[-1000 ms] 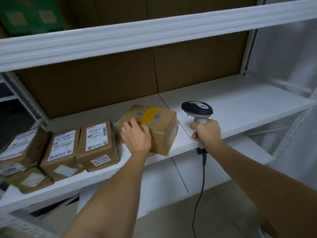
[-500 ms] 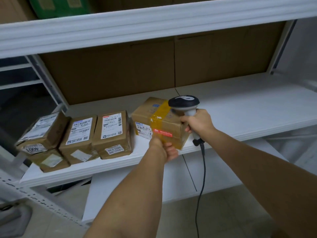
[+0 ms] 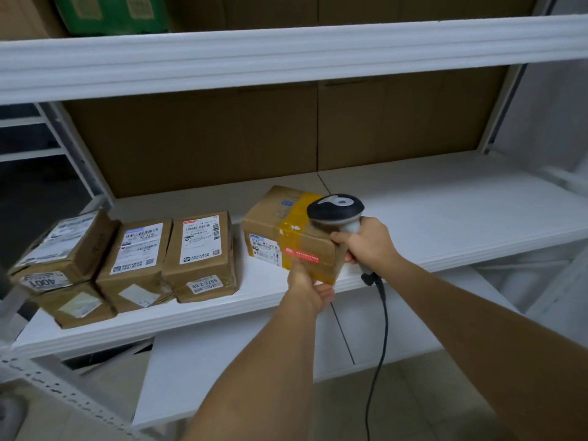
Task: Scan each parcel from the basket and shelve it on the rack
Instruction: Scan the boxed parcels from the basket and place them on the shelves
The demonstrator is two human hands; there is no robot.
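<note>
Head view: my left hand (image 3: 307,286) grips the near edge of the parcel (image 3: 288,232), thumb on its front face, fingers curled beneath. The parcel rests on the middle shelf (image 3: 445,214), just right of three others. My right hand (image 3: 369,243) is wrapped round the scanner (image 3: 335,211), head hovering over the parcel's right end. To shelve it well, I should slide it squarely back, label facing out. Both arms reach forward, nearly straight.

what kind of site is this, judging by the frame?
Likely a parcel depot or stockroom: white metal rack, taped cardboard parcels with shipping labels lined up on its shelf, and a corded barcode scanner in the right hand.
</note>
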